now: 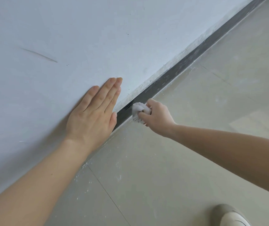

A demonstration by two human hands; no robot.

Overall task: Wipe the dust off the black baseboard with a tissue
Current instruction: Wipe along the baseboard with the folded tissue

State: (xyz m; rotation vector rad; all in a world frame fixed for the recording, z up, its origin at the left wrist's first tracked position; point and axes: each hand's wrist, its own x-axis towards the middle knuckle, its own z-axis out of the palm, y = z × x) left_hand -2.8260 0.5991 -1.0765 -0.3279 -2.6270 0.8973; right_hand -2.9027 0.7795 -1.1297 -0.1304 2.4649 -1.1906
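Note:
The black baseboard [187,60] runs diagonally from the middle of the view to the top right, between the white wall and the floor. Grey dust and white specks cover its far stretch. My right hand [157,117] grips a crumpled white tissue [137,110] and presses it against the baseboard near its lower end. My left hand [92,115] lies flat on the wall just left of the tissue, fingers straight and together, and its palm hides the baseboard below it.
The white wall [65,38] fills the left and top, with a thin scratch mark [39,54]. Beige floor tiles [171,168] with white paint specks fill the right. A light shoe [231,216] stands at the bottom right corner.

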